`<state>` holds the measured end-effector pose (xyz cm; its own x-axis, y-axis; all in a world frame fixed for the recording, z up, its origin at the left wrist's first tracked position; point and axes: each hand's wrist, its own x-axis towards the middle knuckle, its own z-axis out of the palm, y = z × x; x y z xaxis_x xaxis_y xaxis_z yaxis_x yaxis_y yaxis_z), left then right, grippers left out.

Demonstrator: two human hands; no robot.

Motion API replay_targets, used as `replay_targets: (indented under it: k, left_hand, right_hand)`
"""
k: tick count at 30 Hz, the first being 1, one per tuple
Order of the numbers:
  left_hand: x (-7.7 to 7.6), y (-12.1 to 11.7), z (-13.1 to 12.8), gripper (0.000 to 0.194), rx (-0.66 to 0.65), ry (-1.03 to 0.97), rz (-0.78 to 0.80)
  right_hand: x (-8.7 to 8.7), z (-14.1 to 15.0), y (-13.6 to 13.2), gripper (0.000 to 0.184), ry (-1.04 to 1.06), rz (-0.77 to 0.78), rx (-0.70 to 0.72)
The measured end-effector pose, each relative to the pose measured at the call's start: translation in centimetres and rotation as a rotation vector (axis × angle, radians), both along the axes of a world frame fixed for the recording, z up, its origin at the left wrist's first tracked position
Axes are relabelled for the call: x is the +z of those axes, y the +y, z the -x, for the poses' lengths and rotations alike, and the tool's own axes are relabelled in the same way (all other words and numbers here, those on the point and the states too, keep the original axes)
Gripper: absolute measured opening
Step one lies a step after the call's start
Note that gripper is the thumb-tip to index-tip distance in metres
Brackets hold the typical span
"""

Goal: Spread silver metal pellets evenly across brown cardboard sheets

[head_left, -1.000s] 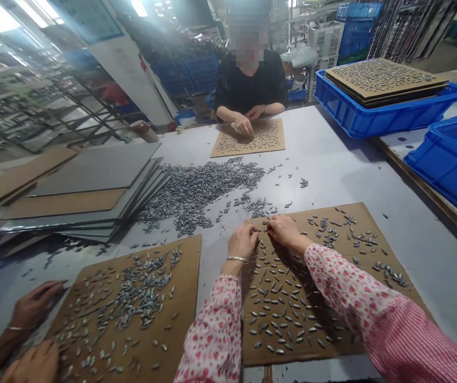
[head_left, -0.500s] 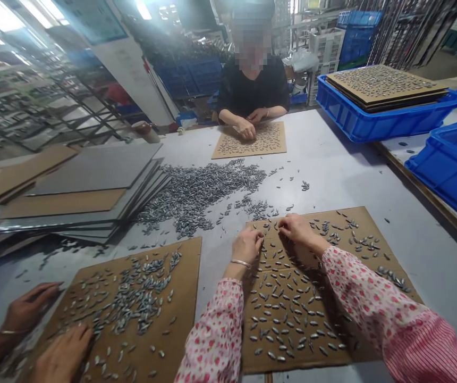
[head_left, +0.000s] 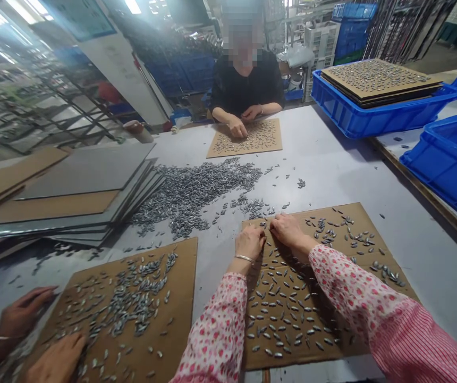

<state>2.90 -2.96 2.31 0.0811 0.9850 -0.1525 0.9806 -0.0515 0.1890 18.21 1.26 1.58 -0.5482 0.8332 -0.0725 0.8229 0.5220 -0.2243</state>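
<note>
A brown cardboard sheet (head_left: 356, 340) lies in front of me, covered with small grey, spindle-shaped metal pieces (head_left: 279, 290). Near its far left corner, my left hand (head_left: 249, 242) rests with fingers curled and pinched together. My right hand (head_left: 287, 230) is just to the right of it, low over the far edge, thumb and fingers pinched too. Whatever lies between either hand's fingertips is too small or hidden to make out. Pieces on the sheet's left part are spread singly; those at the far right lie in loose clusters.
A large heap of metal pieces (head_left: 188, 191) lies beyond the sheet. At left, a co-worker's hands (head_left: 55, 356) are at another cardboard sheet (head_left: 172, 340). A person opposite works over a third sheet (head_left: 274, 139). Stacked boards (head_left: 81, 173) stand left, blue crates (head_left: 372, 119) right.
My two hands have come closer together at the sheet's far edge, the left shifting slightly right and the right slightly left. The whole view has moved a little.
</note>
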Motion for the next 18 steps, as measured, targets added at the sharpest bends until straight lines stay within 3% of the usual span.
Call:
replay_targets:
  k: [10, 15, 18]
  left_hand:
    - [0.3, -0.9, 0.3, 0.016, 0.003, -0.017, 0.062]
    - [1.3, 0.5, -0.2, 0.023, 0.154, -0.053, 0.01]
    - [1.1, 1.5, -1.0, 0.022, 0.174, -0.021, -0.019]
  right_hand:
    - [1.1, -0.9, -1.4, 0.025, -0.027, 0.107, 0.114]
    - [1.0, -1.2, 0.4, 0.029, 0.043, 0.131, -0.054]
    - [0.3, -1.0, 1.5, 0.027, 0.09, 0.107, -0.127]
